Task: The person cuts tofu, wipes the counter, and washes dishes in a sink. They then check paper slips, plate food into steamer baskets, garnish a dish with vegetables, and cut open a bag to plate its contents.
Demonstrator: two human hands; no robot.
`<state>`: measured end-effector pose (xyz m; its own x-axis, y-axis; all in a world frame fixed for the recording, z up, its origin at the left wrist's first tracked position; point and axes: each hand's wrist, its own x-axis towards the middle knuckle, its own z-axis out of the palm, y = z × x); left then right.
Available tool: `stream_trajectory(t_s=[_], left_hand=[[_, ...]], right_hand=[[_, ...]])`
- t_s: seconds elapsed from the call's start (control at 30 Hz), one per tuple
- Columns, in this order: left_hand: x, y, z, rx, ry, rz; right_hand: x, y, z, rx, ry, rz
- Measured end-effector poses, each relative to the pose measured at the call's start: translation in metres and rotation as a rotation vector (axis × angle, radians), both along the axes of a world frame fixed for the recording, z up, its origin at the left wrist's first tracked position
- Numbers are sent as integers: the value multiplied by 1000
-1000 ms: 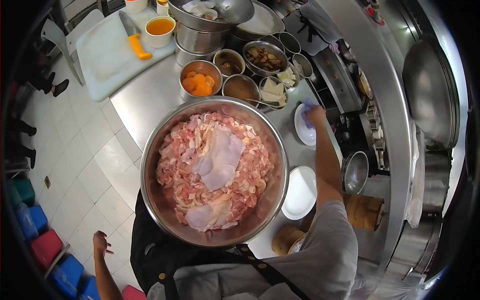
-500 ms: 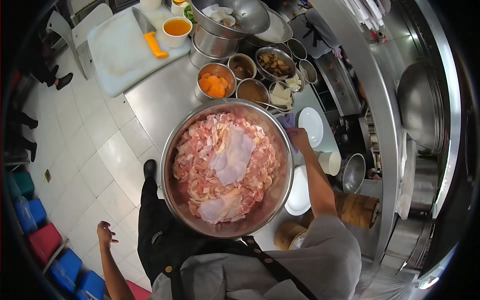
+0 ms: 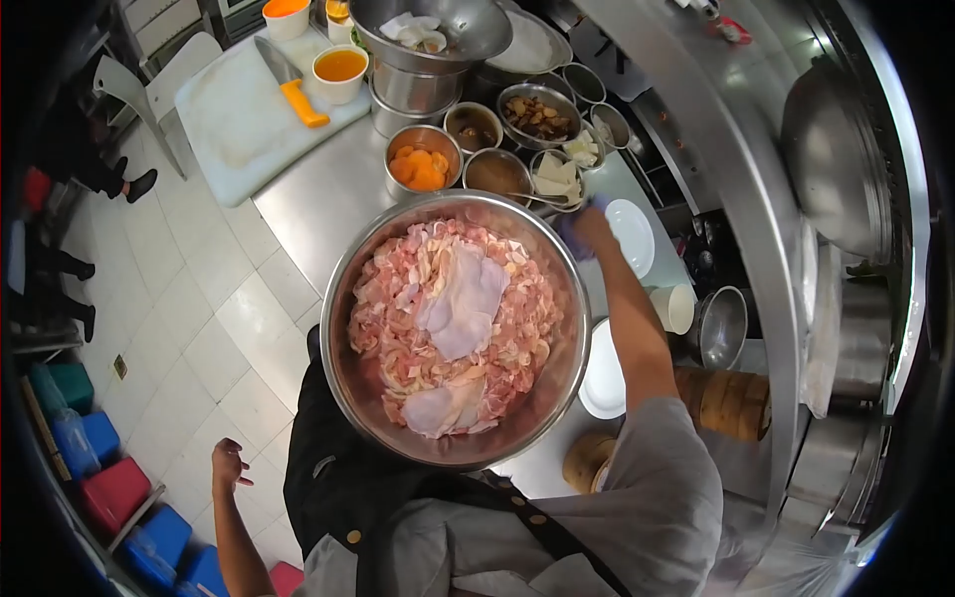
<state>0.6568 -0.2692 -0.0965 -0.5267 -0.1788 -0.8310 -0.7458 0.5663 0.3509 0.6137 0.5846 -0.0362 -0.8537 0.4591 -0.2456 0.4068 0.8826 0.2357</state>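
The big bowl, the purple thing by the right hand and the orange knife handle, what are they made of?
Big bowl: metal, probably stainless steel, smooth and shiny; its grey rim catches the light.
Purple thing: perhaps soft cloth; it looks crumpled at the right hand, but it is partly hidden.
Orange knife handle: probably smooth plastic, one bright, even colour.

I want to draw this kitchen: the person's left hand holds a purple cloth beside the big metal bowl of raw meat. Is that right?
Not quite. The head view shows the right hand holding the purple cloth beside the big metal bowl of raw meat; the left hand looks empty.
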Motion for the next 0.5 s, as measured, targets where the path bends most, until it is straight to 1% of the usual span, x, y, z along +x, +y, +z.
stream_trajectory(t_s=[0.07,0.1,0.13,0.17,0.2,0.23,0.27,0.3,0.33,0.37,0.4,0.43,0.47,0.5], left_hand=[[-4,10,7,94,1,-26],[-13,16,16,222,6,-45],[-23,50,50,281,156,-115],[-40,82,86,309,242,-218],[-55,124,131,344,416,-313],[-69,156,163,567,461,-278],[-83,196,218,746,394,-278],[-91,216,209,969,509,-275],[-93,250,221,1279,582,-138],[-98,270,222,1455,487,-166],[-100,285,233,1647,224,-40],[-99,298,223,1674,191,119],[-97,296,234,1752,-99,317],[-94,288,223,1761,-160,472]], right_hand=[[24,-44,49,-294,17,-419],[41,-53,70,-221,93,-386],[53,-57,92,-150,171,-338],[67,-57,114,-446,374,-399],[73,-71,131,-765,553,-444],[63,-125,174,-970,575,-417],[52,-183,216,-1170,588,-392],[42,-228,220,-1203,587,-276],[29,-275,224,-1227,600,-163],[15,-326,240,-1061,619,138],[1,-372,256,-868,629,429],[-15,-404,263,-961,723,411],[-29,-432,266,-1054,815,383],[-43,-454,261,-1839,727,199]])
